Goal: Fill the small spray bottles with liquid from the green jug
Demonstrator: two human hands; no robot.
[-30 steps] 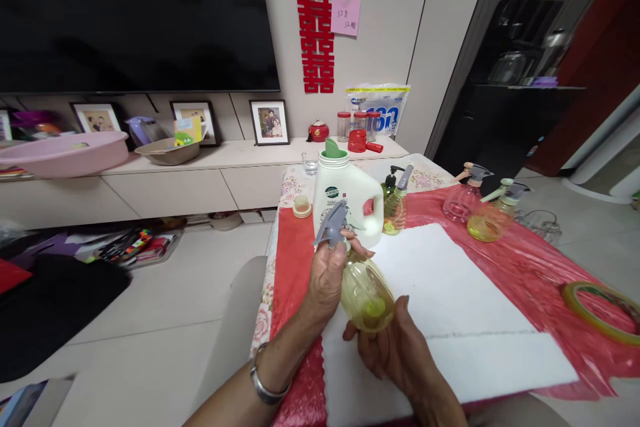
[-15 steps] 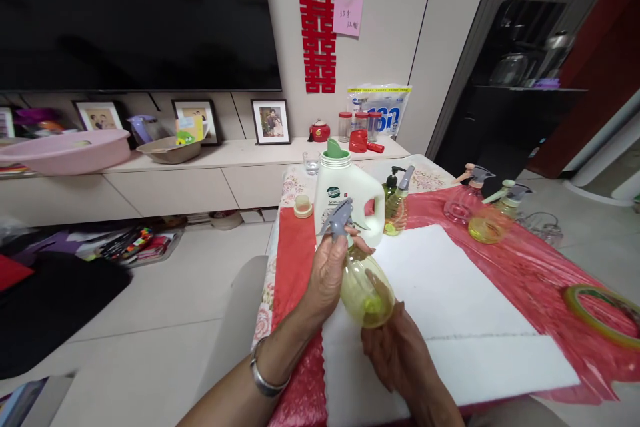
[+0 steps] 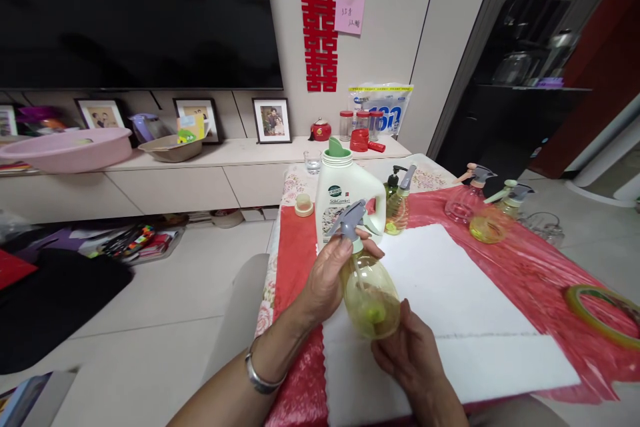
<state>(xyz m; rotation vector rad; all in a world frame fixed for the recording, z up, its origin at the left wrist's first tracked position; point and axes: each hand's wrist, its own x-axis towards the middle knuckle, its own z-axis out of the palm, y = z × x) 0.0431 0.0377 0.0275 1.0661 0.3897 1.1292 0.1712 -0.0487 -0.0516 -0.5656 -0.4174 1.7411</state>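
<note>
A yellow-green see-through spray bottle (image 3: 373, 300) with a grey trigger head is held tilted above a white cloth (image 3: 480, 307). My left hand (image 3: 330, 273) is closed round its neck, just under the trigger. At the base, my right hand (image 3: 413, 347) grips the bottle from below, its fingers partly hidden. Some liquid and a bright green-yellow spot show low inside the bottle. Right behind it stands a white jug (image 3: 340, 183) with a green spout and a handle. A pale cap (image 3: 303, 205) lies to the left of the jug.
A spray bottle (image 3: 399, 210) and a dark pump bottle (image 3: 393, 180) stand right of the jug. Farther right are a pink spray bottle (image 3: 465, 203) and a yellow one (image 3: 493, 220). A tape roll (image 3: 580, 307) lies on the red covering (image 3: 555, 260). A glass cup (image 3: 313, 161) stands behind.
The spray bottle has come slightly lower and turned a little more upright, its trigger lever now showing on the right. Both hands still hold it.
</note>
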